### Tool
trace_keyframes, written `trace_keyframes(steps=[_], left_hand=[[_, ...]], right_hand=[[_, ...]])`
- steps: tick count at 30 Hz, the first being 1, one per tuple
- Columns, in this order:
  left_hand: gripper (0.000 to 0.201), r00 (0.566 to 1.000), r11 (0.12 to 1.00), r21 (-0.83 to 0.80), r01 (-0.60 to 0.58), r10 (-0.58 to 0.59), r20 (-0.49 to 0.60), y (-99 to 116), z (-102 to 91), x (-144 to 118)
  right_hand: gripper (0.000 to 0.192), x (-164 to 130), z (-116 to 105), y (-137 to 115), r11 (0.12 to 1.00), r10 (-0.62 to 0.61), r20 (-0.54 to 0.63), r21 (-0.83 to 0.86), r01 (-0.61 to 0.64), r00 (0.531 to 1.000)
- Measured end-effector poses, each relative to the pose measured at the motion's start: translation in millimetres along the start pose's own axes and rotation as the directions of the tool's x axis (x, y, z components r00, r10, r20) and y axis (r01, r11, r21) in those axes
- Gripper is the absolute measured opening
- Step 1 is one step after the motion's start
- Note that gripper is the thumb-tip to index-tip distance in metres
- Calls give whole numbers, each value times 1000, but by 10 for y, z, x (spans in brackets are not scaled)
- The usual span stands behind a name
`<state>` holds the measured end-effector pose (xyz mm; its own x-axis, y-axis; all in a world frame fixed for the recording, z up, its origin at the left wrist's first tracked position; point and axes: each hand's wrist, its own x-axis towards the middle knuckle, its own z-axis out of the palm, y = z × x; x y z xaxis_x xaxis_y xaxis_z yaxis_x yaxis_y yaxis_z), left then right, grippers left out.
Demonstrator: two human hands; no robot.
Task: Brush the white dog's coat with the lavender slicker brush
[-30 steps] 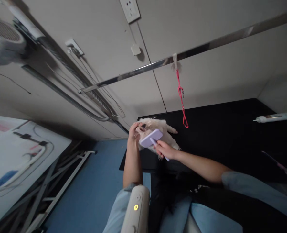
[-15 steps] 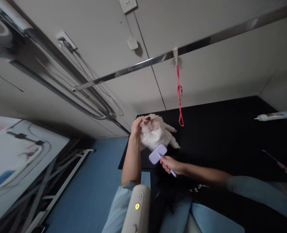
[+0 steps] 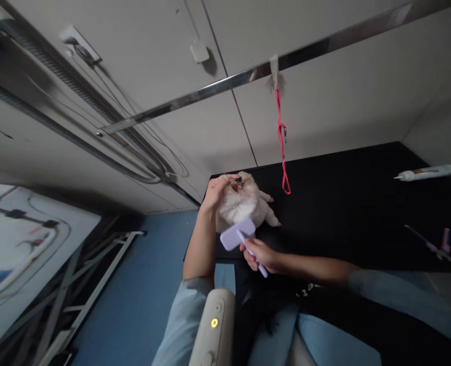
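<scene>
Hands both busy on my feed. Left hand (image 3: 215, 189) is up at the head of the small white dog (image 3: 244, 206), fingers curled around the muzzle area, touching the fur; can't tell how tight the hold is. Right hand (image 3: 259, 254) is closed around the handle of the lilac slicker brush (image 3: 237, 234), fingers fully wrapped, handle end poking out below the fist toward me.

Brush head sits just above and left of my right grip, its upper edge against the dog's near flank. Dog lies between the two hands, on the left corner of the black grooming table (image 3: 355, 203), head toward my left grip, paws pointing right, away from it.

Further out from the right grip: red leash loop (image 3: 282, 147) hangs from the steel bar (image 3: 248, 76) above the table, just right of the dog, not attached to it as far as I can see. White tube (image 3: 425, 173) lies at the far right edge of the table, well apart from both hands. Pink-handled tool (image 3: 435, 244) lies right of my right forearm, too blurred to identify. Cream device with a lit yellow LED (image 3: 213, 325) sits directly below my left elbow.
</scene>
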<state>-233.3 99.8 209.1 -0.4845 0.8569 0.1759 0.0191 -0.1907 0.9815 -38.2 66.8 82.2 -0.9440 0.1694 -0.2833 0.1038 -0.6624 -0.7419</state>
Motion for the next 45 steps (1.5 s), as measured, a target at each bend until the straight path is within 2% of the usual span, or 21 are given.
trace_keyframes(steps=[2, 4, 6, 9, 13, 16, 18, 20, 22, 23, 25, 26, 28, 30, 32, 34, 36, 38, 41, 43, 45], left_hand=[[32, 999, 999, -3, 32, -32, 5, 13, 10, 21], [32, 999, 999, -2, 40, -40, 35, 1, 10, 30], [33, 997, 999, 12, 36, -36, 69, -22, 8, 30], [36, 994, 998, 59, 20, -27, 108, -43, 27, 28], [36, 991, 994, 109, -15, 0, 134, -33, 90, 38], [36, 994, 994, 103, -42, 31, 106, -36, 116, 58], [35, 995, 995, 88, -42, 33, 99, -45, 124, 75], [31, 994, 997, 78, -1, -8, 109, -52, 131, 91], [27, 994, 997, 74, 37, -44, 103, -49, 143, 98], [25, 994, 996, 77, 45, -52, 93, -43, 150, 97], [24, 994, 994, 97, 55, -63, 86, -25, 160, 84], [25, 994, 993, 108, 56, -66, 91, -15, 162, 74], [26, 994, 992, 118, 47, -58, 93, 4, 162, 54], [29, 996, 993, 118, 21, -31, 84, 15, 160, 44], [31, 995, 990, 140, -7, -7, 98, 15, 161, 45], [32, 992, 982, 183, -37, 13, 128, 9, 168, 52], [33, 990, 973, 221, -62, 31, 138, 5, 180, 56], [33, 991, 970, 236, -53, 22, 134, 7, 195, 56], [30, 990, 975, 223, -7, -25, 138, 22, 220, 64], [28, 989, 978, 210, 8, -39, 143, 34, 240, 81], [26, 989, 981, 195, 14, -42, 140, 42, 263, 95]], right_hand=[[48, 84, 16, -93, 974, -225, -73, 12, 226, 972], [54, 179, 17, -125, 952, -295, -163, 29, 303, 941], [57, 226, 16, -71, 957, -256, -205, 84, 278, 945], [59, 192, 18, 65, 956, -208, -197, 166, 241, 958], [54, 73, 11, 253, 959, -199, -252, 150, 241, 947], [47, 1, 17, 406, 995, -17, -270, 92, 43, 963], [45, -1, 31, 395, 997, 73, -242, 44, -64, 968], [44, 52, 39, 242, 998, -64, -213, 12, 68, 975], [43, 142, 28, 40, 947, -318, -222, -17, 322, 922], [43, 183, 18, -28, 926, -373, -248, -43, 375, 894], [42, 219, 4, -27, 927, -371, -317, -66, 370, 873], [42, 208, 7, 39, 944, -323, -345, -49, 327, 881], [42, 148, 35, 217, 986, -149, -331, 20, 165, 932], [43, 88, 71, 315, 998, -20, -236, 58, 34, 972], [44, 83, 86, 252, 994, -93, -160, 35, 100, 983], [44, 134, 71, 112, 953, -298, -186, -4, 303, 936], [45, 192, 45, 45, 920, -390, -253, -59, 388, 886], [46, 205, 39, 109, 944, -325, -308, -59, 323, 894], [49, 154, 69, 242, 985, -156, -229, 29, 167, 961], [49, 139, 86, 201, 977, -205, -167, 32, 213, 964], [47, 163, 82, 89, 937, -345, -198, -8, 350, 918]])
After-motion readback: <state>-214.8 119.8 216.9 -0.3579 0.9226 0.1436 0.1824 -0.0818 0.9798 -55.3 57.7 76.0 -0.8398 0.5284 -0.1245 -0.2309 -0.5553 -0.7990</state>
